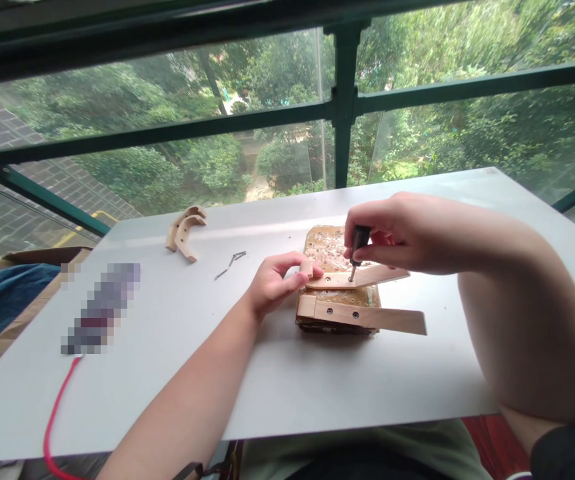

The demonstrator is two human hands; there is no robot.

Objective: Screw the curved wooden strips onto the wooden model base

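Note:
My right hand (392, 230) is closed round the black handle of a screwdriver (360, 241), whose tip meets a screw in a pale wooden piece (340, 280). With thumb and fingers, my left hand (281, 280) pinches the left end of that same piece. Under it is a brown block wrapped in clear plastic (324, 240), its top dotted with small holes. A second wooden piece (392, 320) lies across the block's near side, with two dark screws showing in it. Both pieces stick out past the block's right edge.
Two curved wooden pieces (186, 233) lie at the back left of the white table (167, 353). Several loose screws (232, 261) are nearer the middle. A blurred-out object (100, 310) with a red cable (52, 413) is at left, beside a cardboard box (27, 300). Windows border the far edge.

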